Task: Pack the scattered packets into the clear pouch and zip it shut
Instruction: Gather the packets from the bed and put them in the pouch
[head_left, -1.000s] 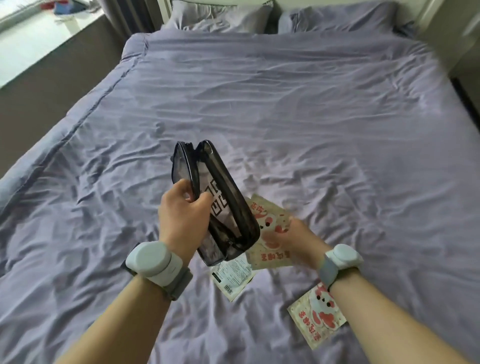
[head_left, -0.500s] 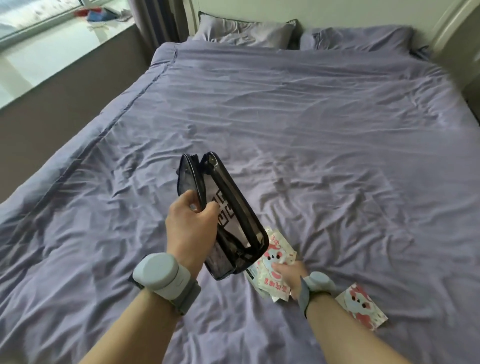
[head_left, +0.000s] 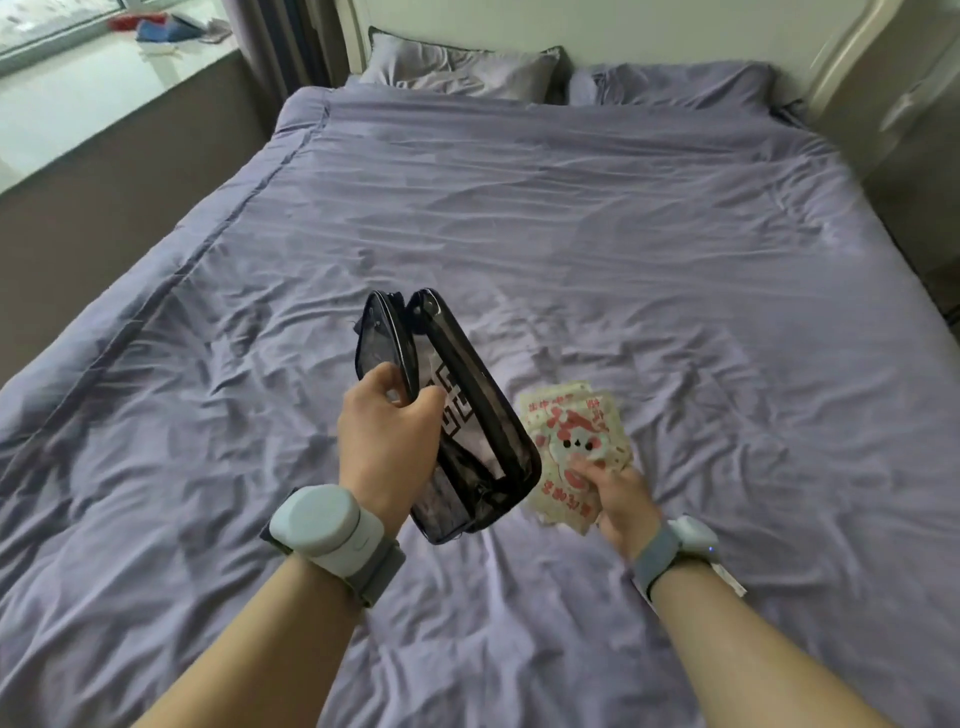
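Wrinkled purple bed (head_left: 571, 218), two pillows (head_left: 457, 67), bright window (head_left: 57, 21) left, cream headboard (head_left: 649, 31).

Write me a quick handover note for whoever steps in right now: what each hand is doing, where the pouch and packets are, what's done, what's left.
Left hand: gripping the clear, dark-trimmed zip pouch by its open mouth, held up above the wrinkled purple bedsheet.
Right hand: pinching a small stack of cream packets with red and pink cartoon print, just right of the pouch.
Done: pouch is unzipped; a white printed item shows through its wall. The held packets are gathered off the bed.
Left: slide the held packets into the pouch, check under the right forearm for any strays, then zip it shut.
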